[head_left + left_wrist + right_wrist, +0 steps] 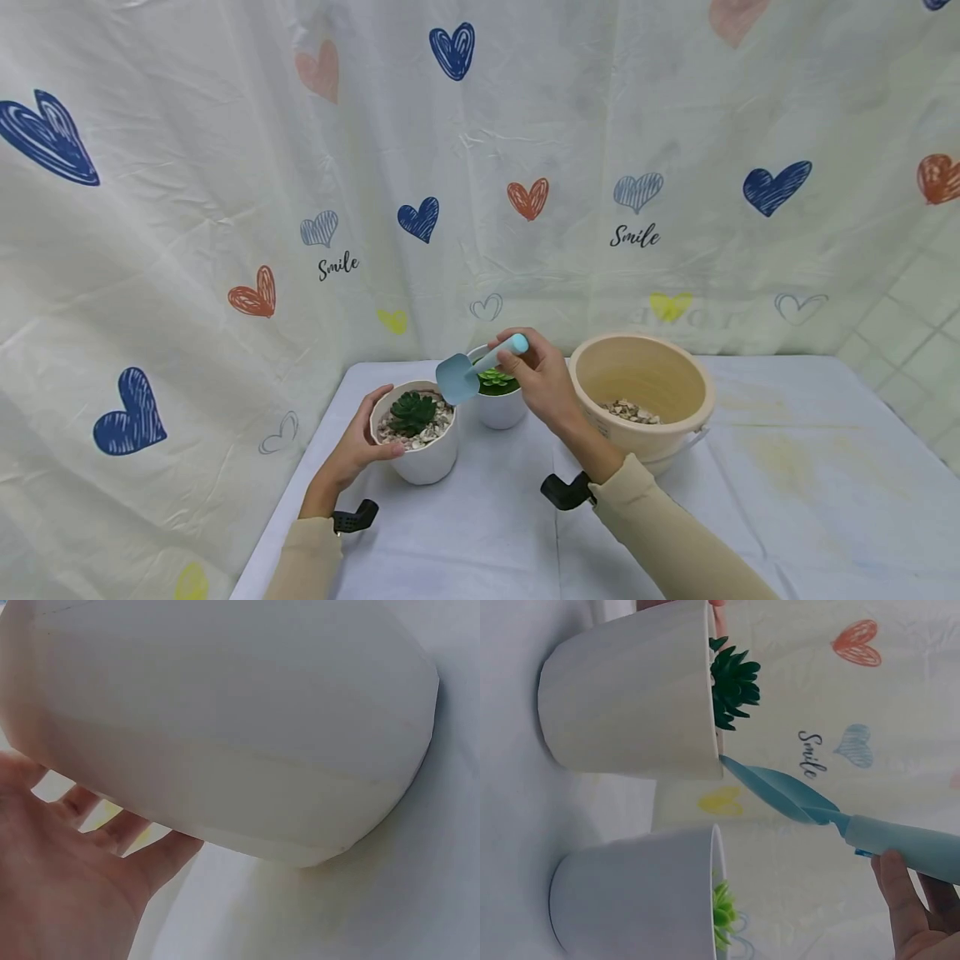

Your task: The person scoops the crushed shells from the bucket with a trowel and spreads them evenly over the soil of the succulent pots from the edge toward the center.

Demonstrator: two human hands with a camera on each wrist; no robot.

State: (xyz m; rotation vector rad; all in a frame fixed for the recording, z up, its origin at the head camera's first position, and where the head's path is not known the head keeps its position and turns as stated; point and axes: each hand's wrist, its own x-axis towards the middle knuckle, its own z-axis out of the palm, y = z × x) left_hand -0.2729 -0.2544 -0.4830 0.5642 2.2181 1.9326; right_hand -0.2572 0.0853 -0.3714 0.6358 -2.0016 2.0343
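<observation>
While the left hand (354, 451) holds the white pot (427, 462), the right hand (546, 385) grips the blue shovel (461, 379), best tipped slowly.

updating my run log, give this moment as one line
left hand: holds white pot with dark succulent | right hand: holds blue shovel, tip at that pot's rim | beige bucket: gravel inside

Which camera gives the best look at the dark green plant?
The head view, showing the dark green plant unblocked from above. The right wrist view catches it side-on, base hidden behind its white pot; the left wrist view shows none of it.
</observation>
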